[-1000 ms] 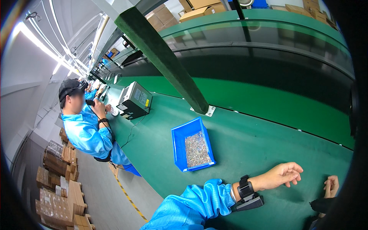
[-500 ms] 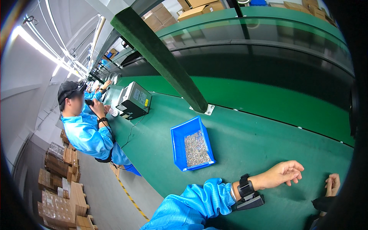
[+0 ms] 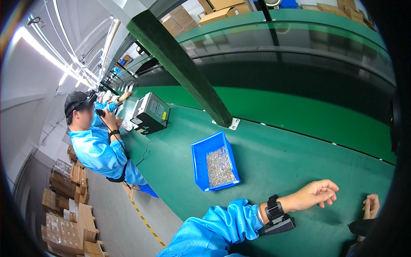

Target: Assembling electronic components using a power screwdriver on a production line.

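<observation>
My left hand (image 3: pixel 314 195) hangs just over the green worktop (image 3: pixel 274 162), fingers loosely bent and thumb apart, with nothing visible in it. A black strap with a small black device (image 3: pixel 278 218) sits on that wrist, below a blue sleeve. At the right rim my right hand (image 3: pixel 371 204) shows in part, half curled, with no object visible in it. It is apart from the left hand. To the left of my left hand stands a blue plastic bin (image 3: pixel 234 167), holding many tiny metallic-looking parts (image 3: pixel 219 166), too small to name. Neither hand touches the bin.
A green post (image 3: pixel 184 64) is bolted to the worktop behind the bin. Further left stands a grey and black box-shaped machine (image 3: pixel 150 113) with a cable. Beside it, a person in blue (image 3: pixel 98 145) holds a dark handheld device. Cartons (image 3: pixel 64 231) stand on the floor at left.
My hands and the bin stay practically where they were. Further down the line, another worker's arm has shifted slightly. The view itself moved a very little.
</observation>
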Available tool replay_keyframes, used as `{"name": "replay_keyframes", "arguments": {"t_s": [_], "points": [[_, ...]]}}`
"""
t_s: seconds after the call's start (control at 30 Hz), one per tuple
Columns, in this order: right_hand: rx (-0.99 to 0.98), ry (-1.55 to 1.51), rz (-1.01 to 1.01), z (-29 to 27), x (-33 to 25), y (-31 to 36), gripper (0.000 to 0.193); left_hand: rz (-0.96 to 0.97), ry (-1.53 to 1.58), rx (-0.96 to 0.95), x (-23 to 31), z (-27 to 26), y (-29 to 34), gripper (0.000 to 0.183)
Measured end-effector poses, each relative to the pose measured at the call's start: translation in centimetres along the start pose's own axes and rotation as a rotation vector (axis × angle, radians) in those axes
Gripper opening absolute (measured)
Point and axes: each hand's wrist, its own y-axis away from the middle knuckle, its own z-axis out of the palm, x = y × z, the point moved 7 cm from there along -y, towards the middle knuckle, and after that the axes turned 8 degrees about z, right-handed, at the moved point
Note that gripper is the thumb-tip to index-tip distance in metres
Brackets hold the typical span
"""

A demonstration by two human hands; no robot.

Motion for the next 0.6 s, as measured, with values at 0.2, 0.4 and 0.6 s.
{"name": "replay_keyframes", "arguments": {"t_s": [0.2,0.4,0.6], "points": [[-0.027,0.007,0.013,-0.1,0.1,0.1,0.006,-0.006,-0.002,-0.007,-0.2,0.1,-0.1,0.03],[-0.041,-0.007,0.015,-0.1,0.9,-0.2,0.006,0.02,-0.009,-0.012,0.1,0.0,0.1,0.03],[-0.046,0.0,0.008,-0.4,1.3,-0.2,0.007,0.001,-0.013,-0.012,0.1,0.1,0.0,0.03]]}}
